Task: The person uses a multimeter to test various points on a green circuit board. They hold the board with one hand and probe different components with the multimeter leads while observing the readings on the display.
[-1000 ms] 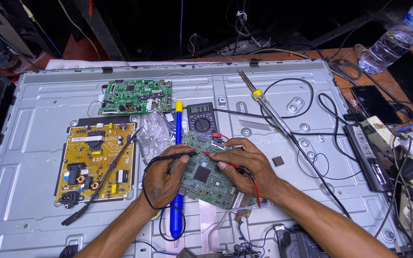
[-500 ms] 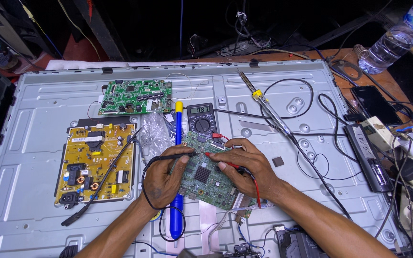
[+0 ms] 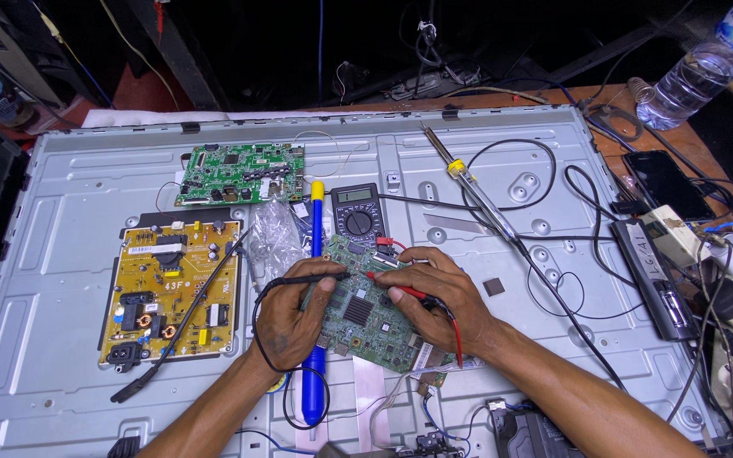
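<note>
Left hand (image 3: 286, 318) fingers pinched a black probe (image 3: 311, 278), right hand (image 3: 434, 297) fingers pinched a red probe (image 3: 396, 287), both tips touched the green circuit board (image 3: 366, 326) lying on the grey metal surface (image 3: 69, 373), multimeter (image 3: 356, 212) just behind.

Bright, even overhead light fills the grey metal panel (image 3: 485, 373) with soft shadows, the background stays dark, focus is sharp, and the edges bow slightly.

Both hands cover much of the small green circuit board (image 3: 366, 318); the plastic bottle (image 3: 693, 76) is cut off at the top edge, its cap unseen
</note>
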